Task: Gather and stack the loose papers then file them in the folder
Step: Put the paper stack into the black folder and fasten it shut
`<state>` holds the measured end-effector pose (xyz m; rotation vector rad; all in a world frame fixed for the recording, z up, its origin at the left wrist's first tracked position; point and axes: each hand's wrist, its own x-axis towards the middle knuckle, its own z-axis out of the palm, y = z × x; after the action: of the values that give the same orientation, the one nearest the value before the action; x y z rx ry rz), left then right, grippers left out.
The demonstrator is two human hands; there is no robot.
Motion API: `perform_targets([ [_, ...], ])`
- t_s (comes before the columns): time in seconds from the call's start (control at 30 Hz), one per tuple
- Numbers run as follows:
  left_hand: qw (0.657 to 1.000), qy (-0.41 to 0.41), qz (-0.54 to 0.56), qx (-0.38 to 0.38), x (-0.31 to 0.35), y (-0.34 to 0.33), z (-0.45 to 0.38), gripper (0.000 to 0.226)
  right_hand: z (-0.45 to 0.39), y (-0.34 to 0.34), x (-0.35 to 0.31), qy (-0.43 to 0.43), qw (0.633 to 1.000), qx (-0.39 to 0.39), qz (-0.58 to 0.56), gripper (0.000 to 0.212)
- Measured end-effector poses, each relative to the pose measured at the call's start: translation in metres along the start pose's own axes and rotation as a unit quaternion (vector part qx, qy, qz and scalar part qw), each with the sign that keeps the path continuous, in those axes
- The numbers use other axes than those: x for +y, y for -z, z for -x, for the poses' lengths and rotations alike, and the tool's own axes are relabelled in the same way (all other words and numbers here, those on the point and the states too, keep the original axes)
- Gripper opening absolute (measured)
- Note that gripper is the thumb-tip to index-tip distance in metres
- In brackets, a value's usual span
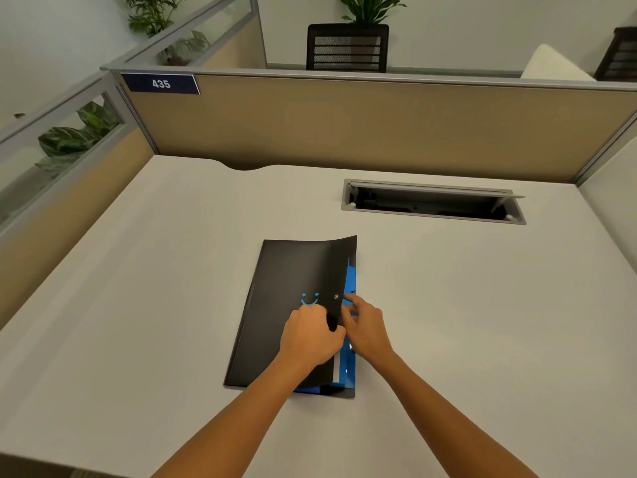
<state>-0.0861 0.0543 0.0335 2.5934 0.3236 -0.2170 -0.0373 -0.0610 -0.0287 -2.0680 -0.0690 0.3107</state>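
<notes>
At centre frame, slightly below the middle, a black folder [286, 305] lies on the pale counter [138, 305], its long axis running from lower left to upper right. Its front cover bears a small blue smiling-face mark [309, 300] and is raised along the right edge, curling upward toward the upper right corner. Beneath the lifted cover, blue papers [351, 281] show along the right side and at the lower edge of the folder, with a narrow white strip visible beside them. The left hand [310, 334] rests on the cover, fingers curled round its free right edge and pinching it. The right hand [365, 326] lies just beside it to the right, forefinger extended toward a small clasp near the cover's edge, the remaining fingers loosely bent over the papers; whether they hold a sheet cannot be told. Both bare forearms enter from the bottom of the frame. To the upper right of the folder, a grey cable hatch [432, 201] stands open in the counter. Along the upper part of the frame runs a tan partition [344, 125] carrying a dark plate reading 435 [160, 83] at upper left. Behind it stand a black mesh chair [347, 46] and leafy plants [368, 8].
</notes>
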Motion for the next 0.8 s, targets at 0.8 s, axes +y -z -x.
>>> perform_targets([
  [0.8, 0.979, 0.038, -0.134, -0.152, -0.020, -0.030, -0.022, 0.093, -0.038, 0.046, 0.016, 0.073, 0.987, -0.140, -0.010, 0.018],
])
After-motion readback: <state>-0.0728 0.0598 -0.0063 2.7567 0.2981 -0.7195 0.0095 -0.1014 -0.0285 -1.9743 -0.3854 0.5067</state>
